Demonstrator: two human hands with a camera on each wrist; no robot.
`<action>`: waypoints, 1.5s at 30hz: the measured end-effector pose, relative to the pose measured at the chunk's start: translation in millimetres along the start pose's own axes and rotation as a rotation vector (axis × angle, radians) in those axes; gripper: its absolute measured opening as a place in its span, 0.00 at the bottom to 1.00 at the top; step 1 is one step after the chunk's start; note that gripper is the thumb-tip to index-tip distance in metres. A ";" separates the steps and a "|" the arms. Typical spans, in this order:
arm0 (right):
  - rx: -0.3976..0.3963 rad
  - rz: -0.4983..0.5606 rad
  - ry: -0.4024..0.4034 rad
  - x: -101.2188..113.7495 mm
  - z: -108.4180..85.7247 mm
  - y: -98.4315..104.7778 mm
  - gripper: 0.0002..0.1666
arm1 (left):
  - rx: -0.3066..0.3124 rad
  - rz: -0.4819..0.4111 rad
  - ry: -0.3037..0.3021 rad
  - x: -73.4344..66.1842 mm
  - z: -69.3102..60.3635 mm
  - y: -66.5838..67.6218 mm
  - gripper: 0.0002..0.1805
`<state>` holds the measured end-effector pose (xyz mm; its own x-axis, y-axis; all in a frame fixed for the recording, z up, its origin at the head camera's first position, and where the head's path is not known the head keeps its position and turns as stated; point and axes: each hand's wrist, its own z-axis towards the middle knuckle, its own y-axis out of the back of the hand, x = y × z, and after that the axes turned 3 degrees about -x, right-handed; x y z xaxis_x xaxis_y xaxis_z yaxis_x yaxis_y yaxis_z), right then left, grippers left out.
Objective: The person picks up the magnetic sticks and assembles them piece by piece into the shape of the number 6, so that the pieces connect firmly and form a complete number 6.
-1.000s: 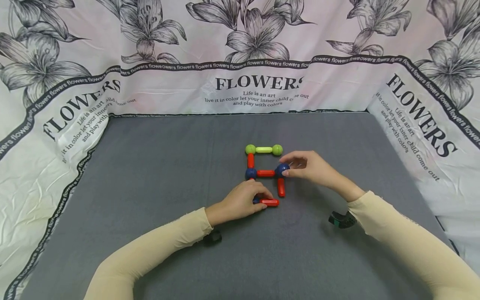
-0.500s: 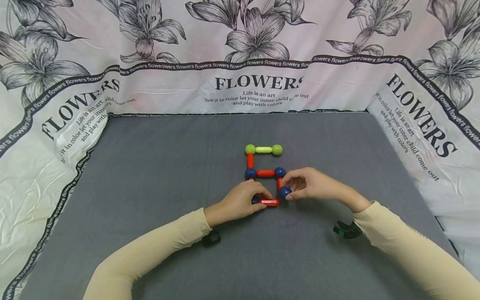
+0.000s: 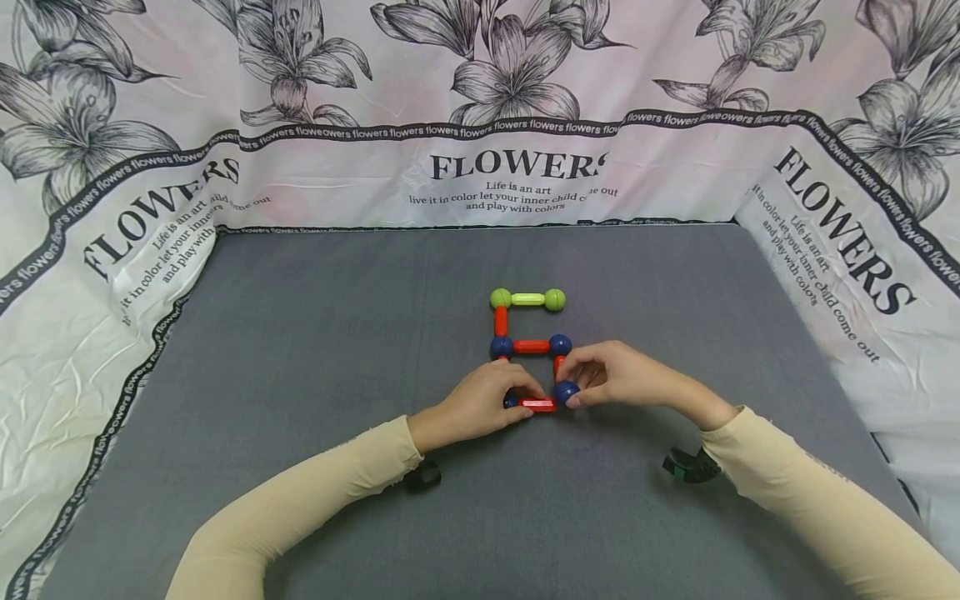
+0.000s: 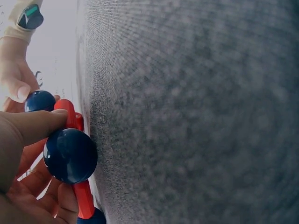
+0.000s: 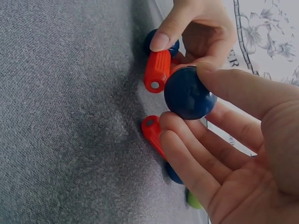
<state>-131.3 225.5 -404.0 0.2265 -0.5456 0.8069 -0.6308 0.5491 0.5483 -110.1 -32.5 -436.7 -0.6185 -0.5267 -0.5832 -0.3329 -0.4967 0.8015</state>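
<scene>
My right hand (image 3: pixel 622 375) pinches a blue ball (image 5: pixel 189 93) between thumb and fingers, at the lower right of a figure of magnetic rods and balls. With thumb and fingers, my left hand (image 3: pixel 480 403) holds a red magnetic rod (image 3: pixel 537 405) lying crosswise, whose metal-tipped end faces the ball in the right wrist view. A second blue ball (image 4: pixel 70 156) joins that rod's other end, partly under my left hand. Above lie a red rod (image 3: pixel 531 346) between a left blue ball (image 3: pixel 501 347) and a right blue ball (image 3: pixel 559 345), and another red rod (image 5: pixel 152 133) pointing down.
Farther back, a light-green rod (image 3: pixel 528 299) links two green balls, and a red rod (image 3: pixel 501 322) runs down from the left one. Everything lies on a grey cloth surface (image 3: pixel 337 333). A flower-printed curtain (image 3: pixel 517 183) stands behind and at both sides.
My right hand has moved down and slightly left with its blue ball, from the upper blue joint to beside the lower red rod's end. The left hand has stayed in place.
</scene>
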 end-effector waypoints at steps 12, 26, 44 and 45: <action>-0.031 -0.016 0.010 3.4 1.8 -5.3 0.19 | 0.001 -0.015 0.000 -0.3 -0.4 1.1 0.11; -0.039 -0.041 0.002 2.9 -1.5 -6.3 0.18 | 0.002 -0.011 0.012 -0.6 -0.7 0.9 0.12; -0.045 -0.138 0.028 -1.0 -2.2 -8.8 0.17 | -0.007 -0.022 0.030 0.3 -1.3 2.1 0.12; -0.049 -0.146 0.033 -1.0 -2.4 -9.0 0.17 | -0.007 -0.021 0.033 0.0 -1.1 2.1 0.12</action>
<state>-124.0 222.6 -409.2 0.3381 -0.6012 0.7240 -0.5525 0.4960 0.6699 -110.0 -34.3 -435.1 -0.5876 -0.5383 -0.6041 -0.3406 -0.5127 0.7881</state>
